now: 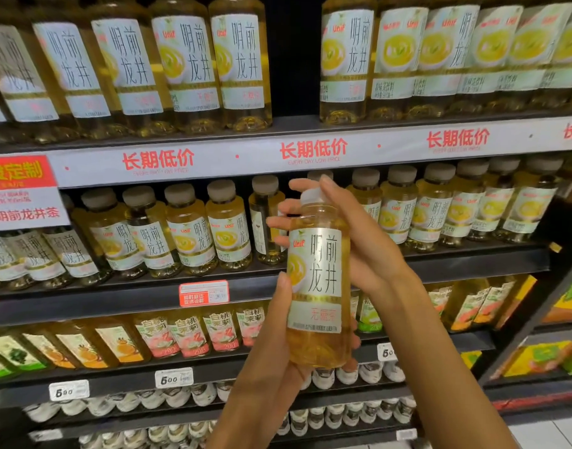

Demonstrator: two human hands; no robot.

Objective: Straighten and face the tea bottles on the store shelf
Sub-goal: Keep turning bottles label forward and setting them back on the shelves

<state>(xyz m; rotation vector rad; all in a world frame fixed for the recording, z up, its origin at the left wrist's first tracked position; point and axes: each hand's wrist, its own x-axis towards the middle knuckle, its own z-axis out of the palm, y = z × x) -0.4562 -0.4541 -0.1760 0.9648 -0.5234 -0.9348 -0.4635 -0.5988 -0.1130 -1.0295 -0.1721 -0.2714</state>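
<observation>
**Amber tea bottle held clear of the middle shelf**

Amber liquid fills the tea bottle [317, 280]; upright, cap up, label facing near; held out in front of the middle shelf [472, 257]; left hand [278, 345] wraps its base, right hand [352, 241] curls behind the shoulder; probably weighty, smooth plastic, best gripped at the labelled waist; a row gap [297, 222] seems to lie behind.

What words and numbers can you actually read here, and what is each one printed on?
"Unif" and "明前龙井": label of the held bottle, gripped by the left hand and right hand.
"长期低价": shelf strip; the English line beneath is blurred.
"明前龙井茶": red and white sign.
"白桃茉莉": peach bottles.
"600": price tag.
Red tag: unreadable.
</observation>
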